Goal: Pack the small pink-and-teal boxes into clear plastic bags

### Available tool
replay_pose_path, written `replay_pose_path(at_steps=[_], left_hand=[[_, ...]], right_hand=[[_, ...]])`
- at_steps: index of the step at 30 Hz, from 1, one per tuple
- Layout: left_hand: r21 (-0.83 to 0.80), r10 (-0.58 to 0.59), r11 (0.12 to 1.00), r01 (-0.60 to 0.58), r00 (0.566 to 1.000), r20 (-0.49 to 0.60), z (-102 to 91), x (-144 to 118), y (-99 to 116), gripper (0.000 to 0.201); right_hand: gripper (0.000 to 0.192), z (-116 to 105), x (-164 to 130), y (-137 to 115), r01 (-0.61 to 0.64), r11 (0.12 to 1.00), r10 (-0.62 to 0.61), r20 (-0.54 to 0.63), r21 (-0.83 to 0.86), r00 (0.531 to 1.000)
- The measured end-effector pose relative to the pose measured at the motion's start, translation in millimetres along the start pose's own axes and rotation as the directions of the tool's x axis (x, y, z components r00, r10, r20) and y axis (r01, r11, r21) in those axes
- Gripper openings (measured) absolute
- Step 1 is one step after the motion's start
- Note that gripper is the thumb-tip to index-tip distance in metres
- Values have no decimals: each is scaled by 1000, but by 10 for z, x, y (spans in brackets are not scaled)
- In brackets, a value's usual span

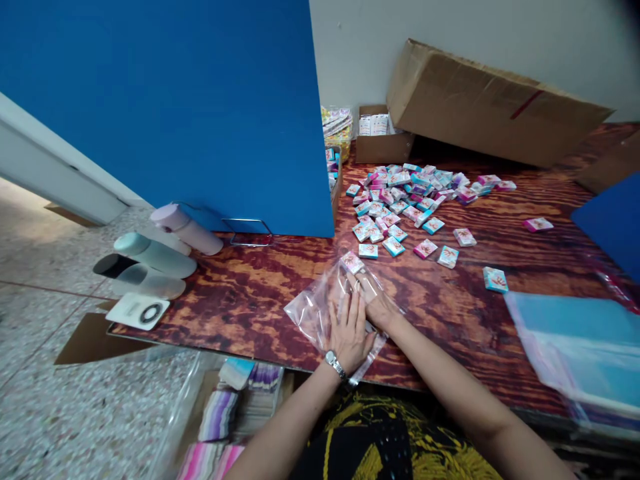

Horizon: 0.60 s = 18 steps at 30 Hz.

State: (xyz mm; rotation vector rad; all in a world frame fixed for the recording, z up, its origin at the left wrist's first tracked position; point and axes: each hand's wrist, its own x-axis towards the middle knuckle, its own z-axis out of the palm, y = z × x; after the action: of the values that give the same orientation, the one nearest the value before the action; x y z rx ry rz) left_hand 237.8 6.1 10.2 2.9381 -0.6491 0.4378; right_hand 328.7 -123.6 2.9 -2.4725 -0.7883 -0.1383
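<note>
A clear plastic bag (307, 313) lies on the red-brown wooden table under my hands. My left hand (349, 330), with a silver watch at the wrist, rests flat on the bag with its fingers stretched forward. Beside it, my right hand (379, 305) reaches in from the right, and shiny film shows over its fingers. Those fingers close on the near end of a small pink-and-white printed box (352, 262). The right fingertips are partly hidden by the film and the box.
Many small boxes (395, 200) lie heaped beyond my hands. Blue plastic bags (580, 340) lie at the right. A blue panel (200, 120) stands at left, near several bottles (155, 255) and a white device (140, 311). Cardboard cartons (490, 100) are behind; packets fill a bin (187, 393) below.
</note>
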Motion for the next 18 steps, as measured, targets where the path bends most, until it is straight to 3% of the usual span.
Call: replay_pose_path(at_steps=[7, 10, 14, 16, 18], left_hand=[[8, 31, 999, -31, 999, -15, -38, 23, 0, 72], [3, 40, 999, -40, 999, -1, -34, 28, -5, 69], [-23, 35, 999, -35, 999, 1, -4, 33, -21, 70], [-42, 24, 999, -25, 1000, -10, 23, 36, -32, 72], [-53, 15, 998, -17, 1000, -27, 47, 39, -42, 71]], right_hand=[[30, -100, 50, -66, -246, 950, 244, 38, 192, 969], [30, -89, 97, -80, -294, 931, 295, 31, 217, 955], [35, -111, -4, -109, -172, 977, 167, 53, 122, 985], [39, -241, -162, -128, -51, 997, 43, 113, 63, 993], [35, -482, -347, -122, 84, 990, -107, 206, 118, 973]])
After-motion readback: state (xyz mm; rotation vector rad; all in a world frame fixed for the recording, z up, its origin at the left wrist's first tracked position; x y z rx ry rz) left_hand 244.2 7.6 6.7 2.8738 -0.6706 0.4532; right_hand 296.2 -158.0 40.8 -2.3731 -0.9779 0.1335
